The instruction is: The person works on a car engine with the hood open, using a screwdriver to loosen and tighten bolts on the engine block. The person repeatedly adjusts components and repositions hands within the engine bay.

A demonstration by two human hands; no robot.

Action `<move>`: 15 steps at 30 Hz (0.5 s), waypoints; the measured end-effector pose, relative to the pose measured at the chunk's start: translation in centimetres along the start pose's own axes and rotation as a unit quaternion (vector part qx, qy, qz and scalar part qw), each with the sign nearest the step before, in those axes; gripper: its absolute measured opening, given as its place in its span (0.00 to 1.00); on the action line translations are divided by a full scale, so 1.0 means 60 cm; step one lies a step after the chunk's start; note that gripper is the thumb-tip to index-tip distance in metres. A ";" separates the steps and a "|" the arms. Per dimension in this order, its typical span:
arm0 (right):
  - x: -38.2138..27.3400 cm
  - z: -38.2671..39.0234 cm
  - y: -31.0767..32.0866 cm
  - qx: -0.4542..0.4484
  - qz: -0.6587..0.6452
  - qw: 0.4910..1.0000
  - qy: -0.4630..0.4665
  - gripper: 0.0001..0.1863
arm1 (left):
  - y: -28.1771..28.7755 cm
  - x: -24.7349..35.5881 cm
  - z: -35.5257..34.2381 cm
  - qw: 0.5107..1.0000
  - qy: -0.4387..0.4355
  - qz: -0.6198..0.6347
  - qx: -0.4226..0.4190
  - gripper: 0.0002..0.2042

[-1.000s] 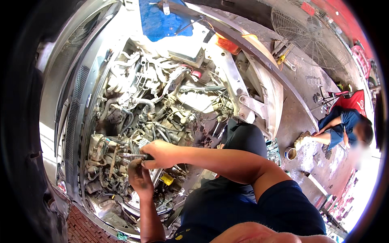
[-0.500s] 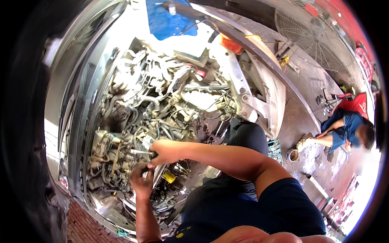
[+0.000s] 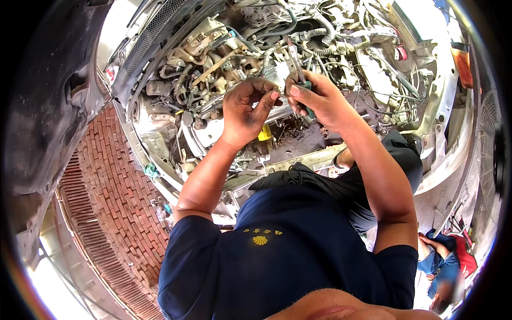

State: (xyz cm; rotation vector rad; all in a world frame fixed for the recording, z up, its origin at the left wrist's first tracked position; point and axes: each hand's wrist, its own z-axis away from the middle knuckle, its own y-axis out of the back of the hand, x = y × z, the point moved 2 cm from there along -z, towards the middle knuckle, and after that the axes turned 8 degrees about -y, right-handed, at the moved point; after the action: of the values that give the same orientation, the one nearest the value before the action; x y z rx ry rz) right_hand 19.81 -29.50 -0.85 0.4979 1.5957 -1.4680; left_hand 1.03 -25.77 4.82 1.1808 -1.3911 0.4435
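Observation:
My right hand (image 3: 314, 98) is closed round a tool (image 3: 293, 57) with a dark green handle and a metal shaft that points up over the engine bay. My left hand (image 3: 250, 109) is just beside it, thumb and index fingertip close together on something too small to make out. Below both hands are hoses, wiring and metal parts of the open car engine (image 3: 213, 74). A yellow part (image 3: 265, 132) shows just under my left hand.
The dark raised hood (image 3: 53, 133) fills the left edge. Brick paving (image 3: 120, 202) lies beside the car. A person in blue (image 3: 440, 269) sits by a red object at lower right. The car's front rail (image 3: 298, 160) crosses beside my legs.
The head view has swung, so the engine bay sits higher and more brick paving shows. The tool's shaft has turned from pointing left to pointing upward. My hands remain close together.

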 end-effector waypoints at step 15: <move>0.040 -0.010 -0.006 0.064 0.135 0.989 -0.019 0.20 | -0.027 -0.049 0.021 0.961 -0.064 -0.220 0.154 0.05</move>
State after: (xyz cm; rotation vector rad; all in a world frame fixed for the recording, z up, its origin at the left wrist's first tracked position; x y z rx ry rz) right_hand 18.09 -29.65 -2.63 0.7255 1.3513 -1.3686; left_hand 1.09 -26.35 1.27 1.7515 -1.1422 0.2732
